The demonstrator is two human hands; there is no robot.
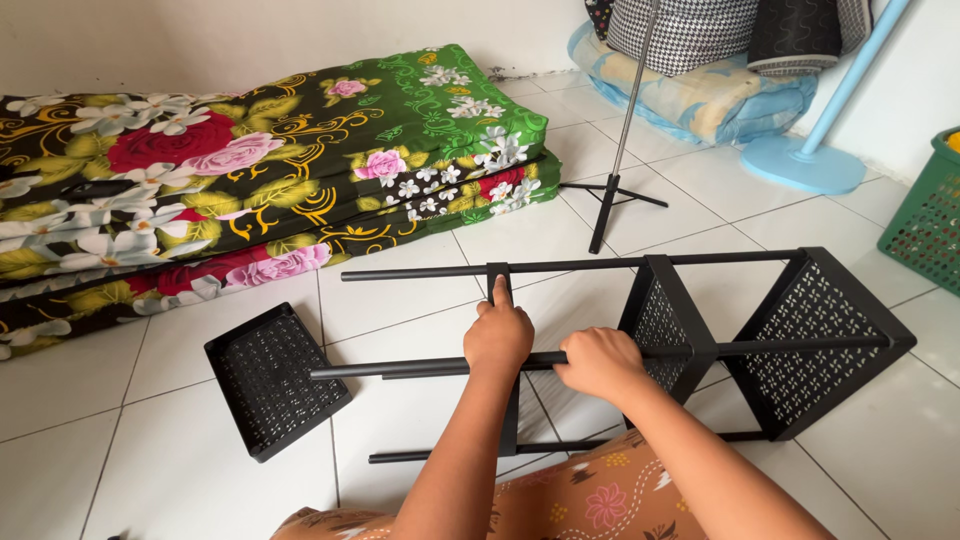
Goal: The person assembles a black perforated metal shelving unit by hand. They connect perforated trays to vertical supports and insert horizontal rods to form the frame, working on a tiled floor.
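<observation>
The black rack point(700, 330) lies on its side on the tiles. Both hands — left point(497, 335), right point(600, 362) — clench its near pole point(420, 368); keep that pole straight. A loose shelf point(275, 378) lies left of the rack.

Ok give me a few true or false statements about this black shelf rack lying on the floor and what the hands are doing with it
1. The black rack lies on its side on the tiled floor. True.
2. Both hands grip the same black pole. True: the left hand and right hand sit side by side on it.
3. The loose shelf tray is already fitted onto the poles. False: it lies apart on the floor, left of the pole ends.
4. The folded mattress is plain blue. False: it is green with a flower print.
5. A green basket stands at the right edge. True.
</observation>
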